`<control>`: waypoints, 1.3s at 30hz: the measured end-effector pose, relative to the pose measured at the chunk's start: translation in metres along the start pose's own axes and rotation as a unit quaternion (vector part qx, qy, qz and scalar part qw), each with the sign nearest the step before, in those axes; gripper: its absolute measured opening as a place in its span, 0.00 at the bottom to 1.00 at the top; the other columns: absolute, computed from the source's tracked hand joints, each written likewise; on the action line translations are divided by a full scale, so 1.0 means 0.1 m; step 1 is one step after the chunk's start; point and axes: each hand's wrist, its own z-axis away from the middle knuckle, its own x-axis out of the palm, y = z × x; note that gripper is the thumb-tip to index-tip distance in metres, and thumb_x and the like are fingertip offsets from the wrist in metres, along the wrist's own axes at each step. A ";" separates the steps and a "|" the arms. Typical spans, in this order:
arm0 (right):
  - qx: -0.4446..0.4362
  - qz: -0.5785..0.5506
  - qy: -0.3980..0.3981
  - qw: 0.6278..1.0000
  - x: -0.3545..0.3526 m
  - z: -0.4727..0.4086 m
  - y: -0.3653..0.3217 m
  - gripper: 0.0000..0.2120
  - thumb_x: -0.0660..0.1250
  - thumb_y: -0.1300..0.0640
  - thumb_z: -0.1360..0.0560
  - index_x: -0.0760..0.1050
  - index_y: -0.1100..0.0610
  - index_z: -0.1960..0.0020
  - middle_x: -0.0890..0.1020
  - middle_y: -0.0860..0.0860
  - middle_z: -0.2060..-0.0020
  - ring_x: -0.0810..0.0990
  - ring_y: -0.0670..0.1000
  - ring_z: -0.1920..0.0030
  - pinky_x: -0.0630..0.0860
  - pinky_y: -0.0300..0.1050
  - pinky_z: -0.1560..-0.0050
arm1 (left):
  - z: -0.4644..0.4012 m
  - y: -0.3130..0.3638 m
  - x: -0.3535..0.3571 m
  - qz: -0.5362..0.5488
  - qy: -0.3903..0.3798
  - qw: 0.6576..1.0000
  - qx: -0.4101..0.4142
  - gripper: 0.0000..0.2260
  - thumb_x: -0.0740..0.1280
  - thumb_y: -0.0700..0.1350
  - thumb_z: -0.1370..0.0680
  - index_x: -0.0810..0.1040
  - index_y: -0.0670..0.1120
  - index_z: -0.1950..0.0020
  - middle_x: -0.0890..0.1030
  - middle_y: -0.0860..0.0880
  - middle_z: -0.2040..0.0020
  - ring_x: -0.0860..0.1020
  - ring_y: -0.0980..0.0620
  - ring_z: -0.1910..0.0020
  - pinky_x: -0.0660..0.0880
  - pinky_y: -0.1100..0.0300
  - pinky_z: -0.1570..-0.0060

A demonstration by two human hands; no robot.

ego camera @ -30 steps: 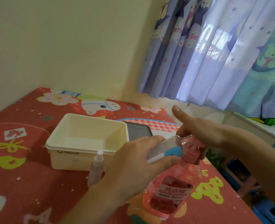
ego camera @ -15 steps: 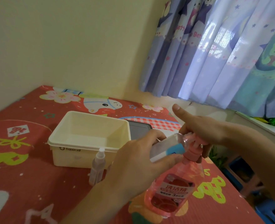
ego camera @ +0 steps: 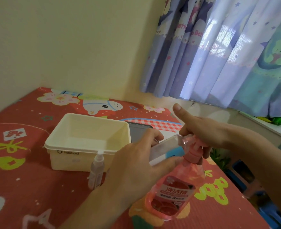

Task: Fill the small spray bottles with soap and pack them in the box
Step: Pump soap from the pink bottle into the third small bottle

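The left hand point(ego camera: 136, 164) is gripping 1 small bottle point(ego camera: 165, 148) lying sideways, mouth meeting the soap bottle point(ego camera: 172, 192) pump the right hand point(ego camera: 202, 131) is clasping.

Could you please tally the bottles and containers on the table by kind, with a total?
Small spray bottles: 2, one standing in front of the box, one held in the left hand
Pink soap bottle: 1, its pump head gripped by the right hand
Cream box: 1
Total: 4
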 end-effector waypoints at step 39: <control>-0.042 0.011 0.021 0.999 0.07 -0.10 0.09 0.43 0.43 0.25 0.29 0.78 0.62 0.61 0.73 0.51 0.75 0.72 0.53 0.73 0.77 0.46 0.68 | -0.02 -0.06 0.00 0.017 -0.018 1.000 0.018 0.21 0.63 0.73 0.31 0.70 0.59 0.49 0.79 0.56 0.57 0.78 0.56 0.60 0.78 0.48 0.59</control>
